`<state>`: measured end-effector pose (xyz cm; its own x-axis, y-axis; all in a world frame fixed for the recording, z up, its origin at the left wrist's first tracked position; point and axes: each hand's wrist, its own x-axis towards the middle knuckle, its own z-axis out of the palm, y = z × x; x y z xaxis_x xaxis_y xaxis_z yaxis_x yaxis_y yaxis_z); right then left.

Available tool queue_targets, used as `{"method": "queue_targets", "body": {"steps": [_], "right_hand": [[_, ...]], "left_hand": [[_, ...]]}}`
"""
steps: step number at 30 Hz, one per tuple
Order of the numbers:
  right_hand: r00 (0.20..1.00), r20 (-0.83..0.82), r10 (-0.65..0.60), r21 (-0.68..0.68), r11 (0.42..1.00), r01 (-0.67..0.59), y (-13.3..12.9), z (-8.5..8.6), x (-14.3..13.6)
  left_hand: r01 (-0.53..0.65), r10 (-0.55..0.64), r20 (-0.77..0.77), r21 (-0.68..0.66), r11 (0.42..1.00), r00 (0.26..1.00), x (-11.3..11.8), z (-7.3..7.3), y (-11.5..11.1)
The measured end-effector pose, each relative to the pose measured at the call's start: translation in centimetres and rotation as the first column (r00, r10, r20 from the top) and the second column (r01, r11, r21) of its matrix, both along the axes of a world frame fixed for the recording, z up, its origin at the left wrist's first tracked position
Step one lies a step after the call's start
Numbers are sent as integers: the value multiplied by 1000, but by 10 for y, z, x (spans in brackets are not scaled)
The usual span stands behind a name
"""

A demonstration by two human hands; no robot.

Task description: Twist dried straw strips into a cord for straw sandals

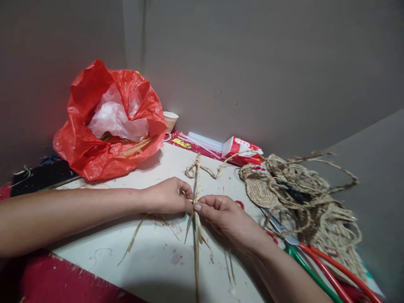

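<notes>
A straw braid (pixel 198 179) runs up the middle of the white board, its plaited end away from me and loose strands (pixel 197 248) hanging toward me. From the left, my left hand (pixel 172 195) pinches the braid where the plait meets the strands. My right hand (pixel 221 212) grips the same spot from the right, thumb on top. The two hands nearly touch there. Exactly which strand each set of fingers holds is hard to make out. A thin straw cord (pixel 214 173) curls beside the braid's far end.
A red plastic bag (pixel 78 139) with a white bag and straw inside stands back left, a paper cup (pixel 171 120) beside it. A red-and-white packet (pixel 240 151) lies behind. To the right are coiled straw rope (pixel 334 227), a woven sole (pixel 260 189) and scissors (pixel 292 240).
</notes>
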<state>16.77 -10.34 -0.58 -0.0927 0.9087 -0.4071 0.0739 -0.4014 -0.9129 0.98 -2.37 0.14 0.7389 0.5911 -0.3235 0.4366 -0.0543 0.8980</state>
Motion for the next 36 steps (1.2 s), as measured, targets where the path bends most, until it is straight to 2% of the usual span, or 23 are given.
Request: {"method": "queue_targets", "body": {"steps": [5, 9, 11, 14, 16, 19, 21, 24, 30, 33, 36], "right_hand": [[998, 55, 36, 11, 999, -37, 0, -5, 4], [986, 148, 80, 49, 995, -88, -1, -8, 6], [975, 205, 91, 77, 991, -108, -1, -6, 5], [940, 335, 68, 128, 985, -118, -1, 0, 0], [905, 424, 45, 175, 976, -130, -1, 4, -4], [862, 507, 22, 230, 960, -159, -2, 6, -7], [836, 548, 13, 245, 954, -175, -3, 5, -7], [812, 584, 3, 268, 943, -197, -4, 3, -6], [790, 601, 120, 201, 934, -295, -5, 14, 2], [758, 648, 69, 208, 942, -264, -7, 17, 3], [818, 573, 48, 192, 963, -191, -9, 15, -3]], "left_hand": [[-25, 27, 13, -146, 989, 1000, 2, 4, -2], [-101, 109, 40, -157, 982, 993, 5, 4, -1], [-102, 106, 28, -127, 987, 994, 6, 2, 1], [-34, 35, 4, -97, 995, 999, 7, 0, 6], [40, -41, -7, -130, 991, 999, 7, 1, 10], [151, -158, -8, -247, 957, 987, 5, 4, 16], [208, -217, 16, -357, 911, 976, 3, 5, 19], [205, -195, 70, -442, 873, 978, 2, 4, 20], [88, -58, 126, -249, 964, 990, 3, 1, 10], [58, -42, 110, -144, 988, 993, 2, 3, 5], [33, -20, 122, -103, 994, 992, 0, 1, 2]]}}
